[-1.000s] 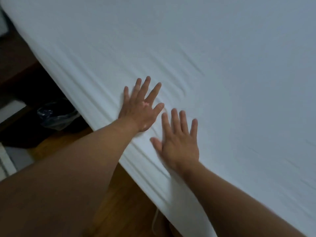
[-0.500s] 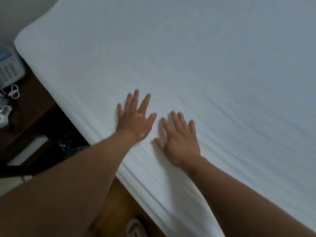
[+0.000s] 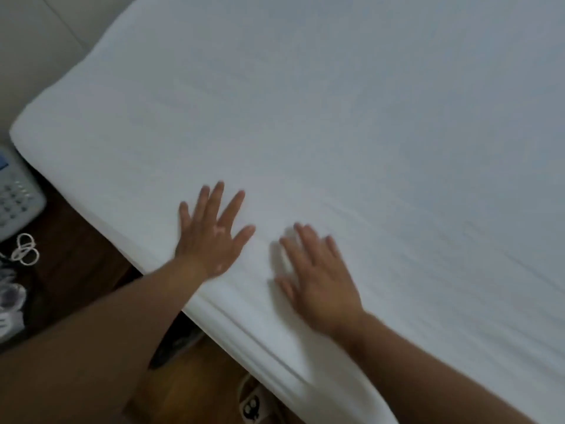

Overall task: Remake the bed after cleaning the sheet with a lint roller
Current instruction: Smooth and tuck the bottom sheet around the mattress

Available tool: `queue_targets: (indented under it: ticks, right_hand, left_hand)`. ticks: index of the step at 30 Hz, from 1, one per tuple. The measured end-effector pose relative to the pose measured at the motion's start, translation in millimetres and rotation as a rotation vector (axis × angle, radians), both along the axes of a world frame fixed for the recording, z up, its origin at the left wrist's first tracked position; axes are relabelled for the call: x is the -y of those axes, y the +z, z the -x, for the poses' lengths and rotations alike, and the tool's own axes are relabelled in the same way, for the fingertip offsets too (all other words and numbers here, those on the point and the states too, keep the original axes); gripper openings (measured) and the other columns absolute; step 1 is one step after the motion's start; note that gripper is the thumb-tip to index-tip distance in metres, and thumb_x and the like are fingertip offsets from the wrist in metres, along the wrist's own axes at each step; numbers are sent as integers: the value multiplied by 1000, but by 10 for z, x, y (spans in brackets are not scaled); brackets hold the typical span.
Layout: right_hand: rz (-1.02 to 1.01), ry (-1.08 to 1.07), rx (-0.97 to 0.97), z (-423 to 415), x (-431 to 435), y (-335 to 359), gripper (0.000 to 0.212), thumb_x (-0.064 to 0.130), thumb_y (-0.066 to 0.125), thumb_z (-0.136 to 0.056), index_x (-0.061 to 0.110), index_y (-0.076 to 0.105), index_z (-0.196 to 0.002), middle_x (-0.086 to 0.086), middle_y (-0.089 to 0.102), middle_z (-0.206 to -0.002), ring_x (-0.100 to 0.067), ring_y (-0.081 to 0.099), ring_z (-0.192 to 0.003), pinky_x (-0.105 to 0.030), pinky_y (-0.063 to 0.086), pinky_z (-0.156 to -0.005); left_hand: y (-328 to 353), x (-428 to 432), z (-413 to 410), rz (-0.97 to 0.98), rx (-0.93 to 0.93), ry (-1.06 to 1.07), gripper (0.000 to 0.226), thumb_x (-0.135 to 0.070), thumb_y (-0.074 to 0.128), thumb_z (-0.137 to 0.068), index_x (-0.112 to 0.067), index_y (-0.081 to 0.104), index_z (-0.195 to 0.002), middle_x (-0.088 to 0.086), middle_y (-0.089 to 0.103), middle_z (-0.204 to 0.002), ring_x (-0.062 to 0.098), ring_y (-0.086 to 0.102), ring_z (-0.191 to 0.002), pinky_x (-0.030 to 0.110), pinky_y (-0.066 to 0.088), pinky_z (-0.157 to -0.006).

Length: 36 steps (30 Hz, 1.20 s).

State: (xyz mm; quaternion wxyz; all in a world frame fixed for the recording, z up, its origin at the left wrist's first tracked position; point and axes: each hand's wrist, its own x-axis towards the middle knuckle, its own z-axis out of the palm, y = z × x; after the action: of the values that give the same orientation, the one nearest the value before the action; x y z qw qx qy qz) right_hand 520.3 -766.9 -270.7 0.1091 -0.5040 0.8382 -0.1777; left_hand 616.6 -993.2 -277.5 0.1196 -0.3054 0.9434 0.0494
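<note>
While two hands are lying flat on it, the one white sheet (image 3: pixel 336 133) is covering the whole visible top of the bed (image 3: pixel 269 341). The left hand (image 3: pixel 211 240) is pressing down near the bed's edge with its fingers spread apart. The right hand (image 3: pixel 318 286) is resting just beside it, fingers straight and closer together, though blur is softening them. Small creases are running by the hands, and folds are hanging down the side. One grey phone (image 3: pixel 16 200) is sitting on the dark bedside surface (image 3: pixel 76 240), cut off by the left border, its key markings too blurred to read. One coiled white cord (image 3: pixel 26 249) is lying below it. What is looking like one slipper (image 3: pixel 249 405) is peeking out on the wooden floor (image 3: pixel 198 377), partly hidden under the bed.
</note>
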Motion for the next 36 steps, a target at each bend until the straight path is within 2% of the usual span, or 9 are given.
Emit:
queue_targets:
  ticks: [5, 10, 14, 21, 24, 27, 30, 34, 36]
  right_hand:
    - [-252, -179, -28, -223, 1224, -189, 64, 54, 15, -103, 26, 3, -159, -12, -6, -166, -33, -12, -152, -58, -3, -121]
    - [-227, 269, 9, -1187, 1380, -95, 63, 52, 43, -94, 28, 36, -152, -11, 23, -162, -33, 23, -149, -57, 20, -114]
    - [17, 258, 14, -594, 2121, 22, 61, 52, 42, -97, 23, 39, -151, -7, 32, -160, -26, 29, -148, -50, 26, -116]
    - [-260, 27, -107, 778, 3883, -34, 75, 69, 19, -96, 30, 4, -158, -4, -6, -167, -28, -12, -153, -59, -4, -120]
    - [-250, 17, -152, 492, 4128, -240, 69, 60, 12, -99, 26, -1, -158, -9, -6, -167, -31, -13, -152, -58, -7, -120]
    - [-236, 278, -66, 374, 4305, -128, 67, 58, 17, -101, 28, 0, -158, -6, -8, -167, -28, -14, -152, -54, -9, -121]
    - [-179, 510, 37, 537, 4540, 40, 71, 65, 25, -98, 31, 10, -158, -2, 0, -167, -23, -6, -154, -50, -3, -123]
    - [-124, 271, -42, 1177, 5103, -7, 74, 67, 15, -93, 29, 16, -157, -3, 6, -167, -22, 0, -154, -53, 3, -123]
    - [-166, 224, -76, 1471, 5369, -82, 68, 63, 21, -99, 30, 11, -157, -1, 0, -167, -21, -5, -154, -52, 0, -122]
  left_hand:
    - [-129, 1093, 28, 1, 42, 37, 76, -83, -1, -85, -49, -17, -152, -10, -22, -165, 22, -21, -152, 63, -3, -118]
    - [-6, 1421, -767, -74, 146, 188, 78, -87, 3, -83, -53, -22, -149, -13, -30, -161, 26, -23, -151, 67, -1, -117]
    - [210, 2239, -629, -46, 39, 545, 76, -76, 12, -91, -43, -7, -156, 2, -17, -166, 31, -15, -152, 66, 2, -118]
    - [51, 3316, 476, 13, -65, 241, 70, -78, 10, -91, -51, -7, -153, -9, -18, -166, 20, -17, -152, 61, -2, -119]
    - [-217, 3754, 141, 44, -10, 368, 80, -90, 4, -80, -54, -9, -151, -16, -16, -165, 17, -16, -153, 64, -3, -118]
    - [-111, 4132, -14, -49, 48, 672, 86, -95, 5, -74, -56, -8, -150, -16, -17, -165, 21, -15, -153, 68, -4, -114]
    - [67, 4566, 49, -16, 49, 930, 85, -83, 13, -86, -39, 3, -158, 1, -5, -168, 35, -3, -153, 69, 5, -116]
    - [41, 4687, 856, 30, -138, 280, 71, -66, 25, -97, -35, 6, -159, -1, -6, -168, 21, -2, -154, 49, 7, -123]
    - [-63, 4810, 1215, -53, -91, 239, 74, -75, 17, -93, -43, -1, -157, -11, -12, -166, 15, -9, -154, 53, 1, -122]
